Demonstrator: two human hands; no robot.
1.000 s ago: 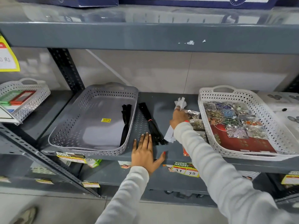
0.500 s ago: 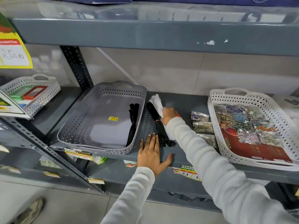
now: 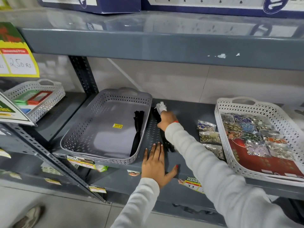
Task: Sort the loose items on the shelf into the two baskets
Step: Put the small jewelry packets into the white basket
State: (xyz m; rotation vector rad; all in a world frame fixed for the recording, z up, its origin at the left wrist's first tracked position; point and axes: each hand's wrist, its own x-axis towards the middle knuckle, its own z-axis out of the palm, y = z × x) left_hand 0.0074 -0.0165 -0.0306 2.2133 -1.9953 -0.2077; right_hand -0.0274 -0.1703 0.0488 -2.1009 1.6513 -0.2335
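Note:
A grey basket (image 3: pixel 92 122) stands on the shelf at the left with one black zipper bundle (image 3: pixel 138 127) along its right wall. A white basket (image 3: pixel 220 139) at the right holds several packets of beads and a red card. My right hand (image 3: pixel 166 120) is closed around a white zipper bundle (image 3: pixel 160 106), just right of the grey basket's rim and over a black zipper bundle (image 3: pixel 166 143) lying on the shelf. My left hand (image 3: pixel 154 163) rests flat, fingers spread, on the shelf's front edge. Three bead packets (image 3: pixel 209 136) lie loose beside the white basket.
A smaller white basket (image 3: pixel 47 97) with coloured cards sits on the neighbouring shelf at far left. A slotted grey upright (image 3: pixel 83 74) stands behind the grey basket. The upper shelf (image 3: pixel 164 45) hangs low overhead. Price labels line the shelf's front edge.
My right hand has carried the white zipper bundle leftward from beside the bead packets to the grey basket's right rim. My left hand has stayed flat on the shelf edge.

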